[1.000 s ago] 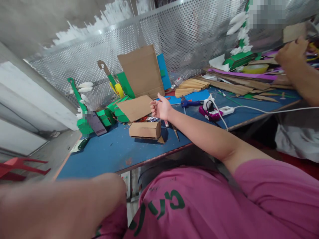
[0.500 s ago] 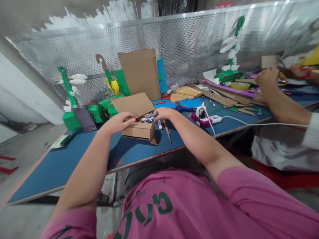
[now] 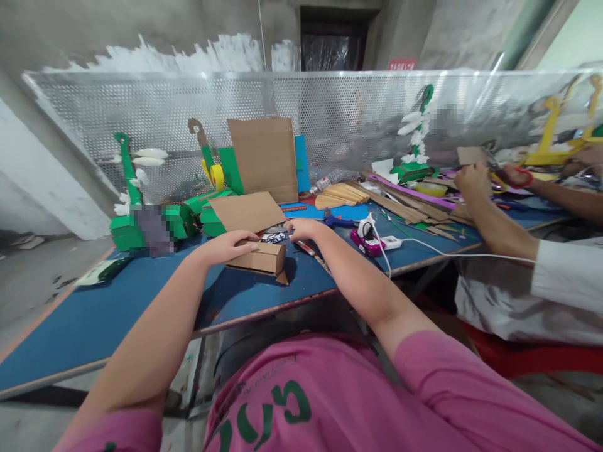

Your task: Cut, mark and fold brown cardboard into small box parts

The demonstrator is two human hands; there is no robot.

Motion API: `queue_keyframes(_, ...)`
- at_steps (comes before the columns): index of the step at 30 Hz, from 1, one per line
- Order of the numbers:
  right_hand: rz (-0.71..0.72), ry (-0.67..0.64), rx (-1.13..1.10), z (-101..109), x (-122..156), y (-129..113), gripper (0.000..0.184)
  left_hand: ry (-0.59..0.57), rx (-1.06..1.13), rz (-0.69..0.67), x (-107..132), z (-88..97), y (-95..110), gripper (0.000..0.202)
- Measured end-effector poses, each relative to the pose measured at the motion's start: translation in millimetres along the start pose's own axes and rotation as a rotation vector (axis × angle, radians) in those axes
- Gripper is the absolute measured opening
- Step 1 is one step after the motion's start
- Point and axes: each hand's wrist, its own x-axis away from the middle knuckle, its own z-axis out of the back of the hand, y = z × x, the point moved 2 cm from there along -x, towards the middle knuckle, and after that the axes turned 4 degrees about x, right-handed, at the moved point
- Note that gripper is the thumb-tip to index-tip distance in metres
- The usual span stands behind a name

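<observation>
A small folded cardboard box lies near the front edge of the blue table. My left hand rests on its top left part, fingers stretched out flat. To the right, just past the box, my right hand has its fingers curled down near the corner of a flat cardboard sheet. What those fingers hold, if anything, is hidden. Between the hands lies a dark blue and white patterned item. A slim red and white item lies below my right hand. A small cardboard scrap touches the box's near corner.
Green cardboard models stand at the left, and a large cardboard panel behind. A blue-handled tool, a purple and white power strip with a cable, and cardboard strips lie right. A co-worker's hand holds cardboard farther right.
The head view has tilted up, so more wall shows. My right hand has shifted slightly towards me, and the red and white item now lies at a slant. My left hand stays on the box.
</observation>
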Motion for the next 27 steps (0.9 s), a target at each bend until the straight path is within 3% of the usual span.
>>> queue_keyframes(8,-0.037,0.040,-0.145,-3.2,9.6,-19.6,0.041,-0.031,0.008,0.035,3.4,1.5,1.5,0.074)
queue_keyframes(13,-0.057,-0.004,-0.198,-4.0,7.3,-13.2,0.031,0.004,-0.028,0.089,5.3,3.3,6.9,0.088)
queue_keyframes(20,-0.001,-0.049,-0.193,2.6,4.0,-7.2,0.018,0.004,-0.026,0.076,4.3,2.6,3.6,0.084)
queue_keyframes(27,0.002,-0.193,-0.528,9.2,14.6,0.1,0.028,-0.051,-0.012,0.062,2.9,1.8,-2.9,0.073)
